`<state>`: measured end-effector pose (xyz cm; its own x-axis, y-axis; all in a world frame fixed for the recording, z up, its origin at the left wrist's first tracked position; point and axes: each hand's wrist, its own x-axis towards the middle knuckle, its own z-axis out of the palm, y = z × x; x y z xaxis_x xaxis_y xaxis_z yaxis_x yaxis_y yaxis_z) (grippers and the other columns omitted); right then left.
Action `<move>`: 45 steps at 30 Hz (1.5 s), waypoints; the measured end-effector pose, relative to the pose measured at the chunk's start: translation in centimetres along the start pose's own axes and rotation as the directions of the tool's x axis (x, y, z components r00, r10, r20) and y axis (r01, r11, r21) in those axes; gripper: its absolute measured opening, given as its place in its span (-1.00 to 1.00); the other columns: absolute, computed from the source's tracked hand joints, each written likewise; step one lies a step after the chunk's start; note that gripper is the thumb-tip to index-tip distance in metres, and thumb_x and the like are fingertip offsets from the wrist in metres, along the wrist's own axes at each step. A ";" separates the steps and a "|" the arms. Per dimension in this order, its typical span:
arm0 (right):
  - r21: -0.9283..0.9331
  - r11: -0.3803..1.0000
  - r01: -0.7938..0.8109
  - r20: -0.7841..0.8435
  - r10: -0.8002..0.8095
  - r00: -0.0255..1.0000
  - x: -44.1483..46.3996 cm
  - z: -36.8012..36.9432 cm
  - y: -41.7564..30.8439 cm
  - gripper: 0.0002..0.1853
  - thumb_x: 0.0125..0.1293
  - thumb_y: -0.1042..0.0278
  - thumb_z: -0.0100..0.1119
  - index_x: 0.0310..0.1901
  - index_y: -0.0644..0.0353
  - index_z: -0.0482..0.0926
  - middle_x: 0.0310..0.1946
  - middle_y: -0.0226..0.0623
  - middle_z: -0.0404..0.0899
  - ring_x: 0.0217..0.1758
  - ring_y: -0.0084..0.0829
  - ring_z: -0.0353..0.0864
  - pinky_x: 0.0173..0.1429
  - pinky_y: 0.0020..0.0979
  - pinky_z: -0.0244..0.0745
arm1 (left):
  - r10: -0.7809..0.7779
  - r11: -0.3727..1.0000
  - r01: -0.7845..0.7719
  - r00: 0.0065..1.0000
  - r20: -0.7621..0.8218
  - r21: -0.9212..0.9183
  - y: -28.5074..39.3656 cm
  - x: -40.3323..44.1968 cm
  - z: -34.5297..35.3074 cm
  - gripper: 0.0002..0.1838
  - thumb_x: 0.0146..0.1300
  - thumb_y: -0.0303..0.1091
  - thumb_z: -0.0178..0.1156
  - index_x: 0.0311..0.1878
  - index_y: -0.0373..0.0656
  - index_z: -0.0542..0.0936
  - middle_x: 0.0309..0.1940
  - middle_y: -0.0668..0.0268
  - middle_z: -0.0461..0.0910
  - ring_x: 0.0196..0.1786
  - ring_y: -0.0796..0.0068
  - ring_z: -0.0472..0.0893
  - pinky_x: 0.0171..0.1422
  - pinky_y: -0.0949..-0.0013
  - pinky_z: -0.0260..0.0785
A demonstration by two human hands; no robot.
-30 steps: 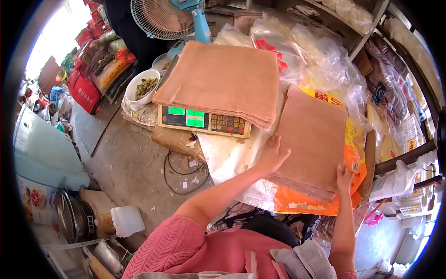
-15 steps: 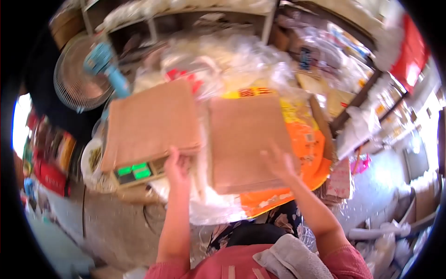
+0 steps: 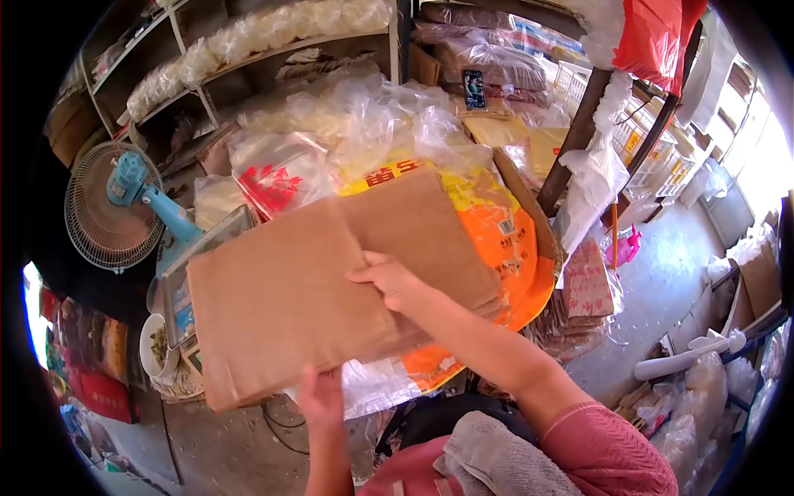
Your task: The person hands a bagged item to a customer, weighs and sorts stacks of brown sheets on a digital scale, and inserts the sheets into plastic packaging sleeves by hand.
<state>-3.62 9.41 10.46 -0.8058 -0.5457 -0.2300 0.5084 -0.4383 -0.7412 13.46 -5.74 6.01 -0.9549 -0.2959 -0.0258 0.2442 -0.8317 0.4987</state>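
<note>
A stack of thin brown sheets [image 3: 273, 306] is tilted between my hands, its right side overlapping a second brown stack [image 3: 430, 240]. My right hand [image 3: 390, 281] grips the first stack's right edge, thumb and fingers closed on it. At the near edge my left hand [image 3: 321, 395] holds the same stack from below, its fingers partly hidden under the sheets. The second stack rests on an orange and yellow printed plastic sack [image 3: 517, 273]. A metal tray [image 3: 175, 310] shows to the left of the held stack, partly covered.
On the left stand a blue fan [image 3: 124, 190] and a white bowl of food [image 3: 155, 347]. Clear plastic bags [image 3: 372, 116] cover the table's back, with a phone [image 3: 474, 89] beyond them. A dark post [image 3: 575, 140] rises at the right, beside wrapped bundles [image 3: 587, 281].
The left brown stack has come off the scale and shifted right, over the other stack. My right hand has moved left onto its edge. The view has turned slightly.
</note>
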 end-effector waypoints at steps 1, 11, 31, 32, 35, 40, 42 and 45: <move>-0.055 0.998 0.042 -0.022 -0.043 0.999 -1.2 -0.6 -1.1 -0.59 0.18 0.55 0.14 0.11 0.27 0.41 -0.05 -0.20 0.55 0.02 -0.36 0.54 0.10 -0.24 0.48 | 0.021 0.998 -0.022 1.000 -0.008 -0.050 1.0 -0.2 -1.0 -0.52 0.25 -0.37 0.08 0.24 -0.23 0.31 0.17 0.17 0.41 0.20 0.19 0.42 0.28 0.06 0.30; -0.398 0.889 0.228 -0.132 -0.301 0.944 -9.1 -15.4 -11.4 -0.54 0.13 0.53 0.17 0.12 0.26 0.41 -0.02 -0.33 0.55 -0.01 -0.41 0.57 0.12 -0.35 0.46 | 0.093 0.910 -0.097 0.995 0.031 0.404 -1.9 4.3 0.4 -0.55 0.09 -0.57 0.14 0.12 -0.28 0.41 -0.03 0.25 0.50 0.01 0.42 0.51 0.07 0.35 0.40; -0.910 0.130 0.394 0.363 -0.210 0.908 -7.3 -3.3 -3.4 -0.15 0.03 -0.02 0.35 0.32 0.11 0.20 0.18 -0.10 0.39 0.16 -0.15 0.46 0.20 -0.26 0.38 | -0.199 0.717 0.000 0.958 0.205 0.697 -3.3 5.3 7.8 -0.42 0.07 -0.41 0.37 0.14 -0.31 0.36 -0.02 0.25 0.52 -0.01 0.51 0.53 0.09 0.44 0.39; -0.907 0.169 0.386 0.352 -0.196 0.915 -7.3 -3.4 -3.5 -0.18 0.06 -0.03 0.33 0.31 0.14 0.22 0.18 -0.09 0.38 0.14 -0.11 0.46 0.18 -0.27 0.40 | -0.200 0.718 0.006 0.959 0.198 0.696 -3.3 5.3 7.9 -0.43 0.08 -0.43 0.36 0.14 -0.31 0.36 -0.03 0.26 0.52 -0.01 0.51 0.52 0.09 0.44 0.38; -0.850 0.382 0.362 0.322 -0.166 0.932 -7.3 -3.8 -3.5 -0.27 0.12 0.05 0.31 0.28 0.17 0.28 0.12 -0.10 0.45 0.08 -0.30 0.51 0.16 -0.35 0.40 | -0.198 0.703 0.011 0.963 0.181 0.711 -3.6 5.3 7.7 -0.47 0.11 -0.45 0.32 0.14 -0.31 0.36 -0.04 0.25 0.52 -0.02 0.52 0.52 0.08 0.44 0.38; -0.812 0.540 0.219 0.216 -0.069 0.974 -7.0 -4.9 -3.4 -0.35 0.19 0.07 0.27 0.25 0.21 0.33 -0.01 -0.17 0.53 0.01 -0.50 0.47 0.13 -0.43 0.38 | -0.182 0.703 0.011 0.969 0.165 0.711 -4.0 5.4 6.8 -0.53 0.14 -0.52 0.24 0.13 -0.31 0.37 -0.07 0.27 0.53 -0.06 0.55 0.52 0.05 0.47 0.38; -0.789 0.568 0.234 0.231 -0.079 0.970 -7.0 -5.1 -3.4 -0.37 0.21 0.06 0.25 0.23 0.23 0.35 -0.03 -0.18 0.54 0.00 -0.51 0.46 0.13 -0.43 0.38 | -0.172 0.731 0.007 0.970 0.174 0.683 -4.3 5.5 6.1 -0.55 0.14 -0.56 0.19 0.13 -0.31 0.37 -0.09 0.28 0.53 -0.08 0.56 0.52 0.04 0.47 0.38; -0.786 0.575 0.226 0.231 -0.065 0.971 -7.0 -5.2 -3.3 -0.40 0.23 0.03 0.21 0.20 0.25 0.38 -0.04 -0.19 0.55 0.00 -0.50 0.46 0.12 -0.43 0.38 | -0.173 0.776 0.037 0.972 0.156 0.629 -4.6 5.4 5.6 -0.53 0.13 -0.61 0.13 0.15 -0.31 0.35 -0.10 0.30 0.52 -0.09 0.56 0.52 0.03 0.48 0.38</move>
<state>-1.28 18.38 11.23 -0.7455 -0.6659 -0.0294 -0.1281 0.1865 -0.9741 6.22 -0.90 8.46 -0.9972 -0.0704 0.0241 0.0479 -0.3606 0.9315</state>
